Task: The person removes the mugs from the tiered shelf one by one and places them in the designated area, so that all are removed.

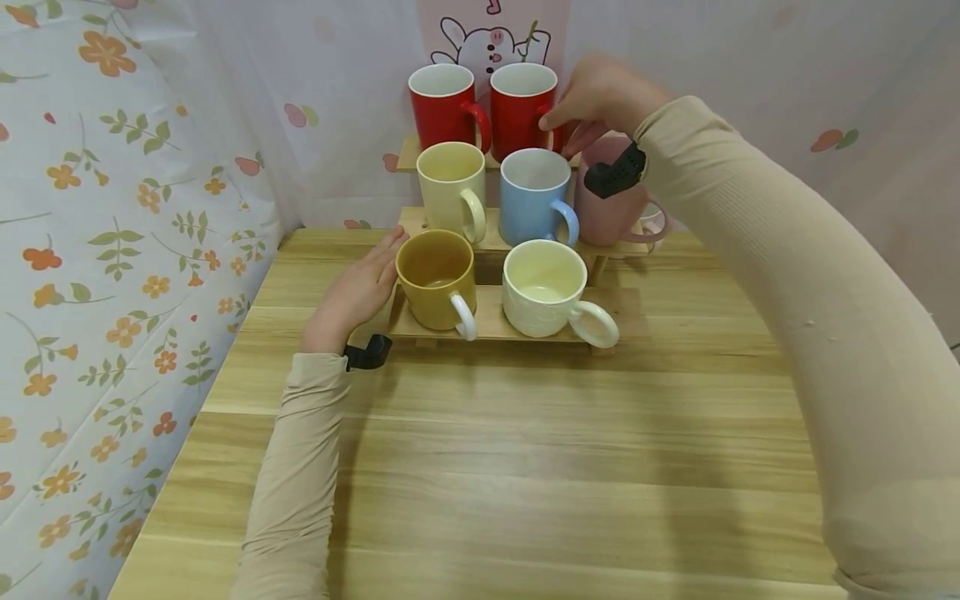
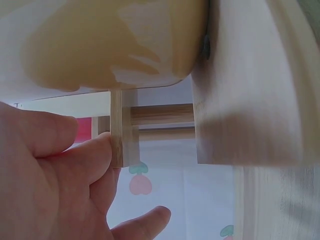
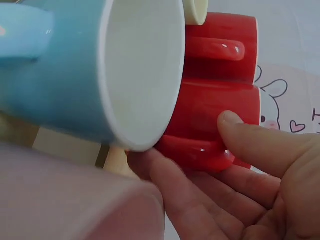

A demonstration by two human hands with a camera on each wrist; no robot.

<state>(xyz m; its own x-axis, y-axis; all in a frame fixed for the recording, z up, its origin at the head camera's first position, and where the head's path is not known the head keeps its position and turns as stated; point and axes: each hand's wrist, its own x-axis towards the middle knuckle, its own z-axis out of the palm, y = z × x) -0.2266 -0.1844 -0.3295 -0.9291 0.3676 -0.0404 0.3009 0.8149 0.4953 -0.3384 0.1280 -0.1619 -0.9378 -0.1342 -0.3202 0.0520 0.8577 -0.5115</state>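
My right hand (image 1: 607,96) grips the right-hand red mug (image 1: 516,121) on the top tier of a wooden stand (image 1: 491,310). In the right wrist view the thumb lies against the mug's side, with the other fingers around its handle (image 3: 192,152). A second red mug (image 1: 435,121) stands to its left. My left hand (image 1: 356,292) lies beside the mustard mug (image 1: 431,300), at the stand's left side. Its index fingertip touches a shelf end (image 2: 116,145) in the left wrist view.
The middle tier bears a pale yellow mug (image 1: 450,192), a blue mug (image 1: 528,212) and a pink mug (image 1: 596,221), which the right wrist partly covers. A cream mug (image 1: 536,308) is on the bottom tier. Flowered cloth (image 1: 150,308) borders the wooden table (image 1: 525,467) on the left.
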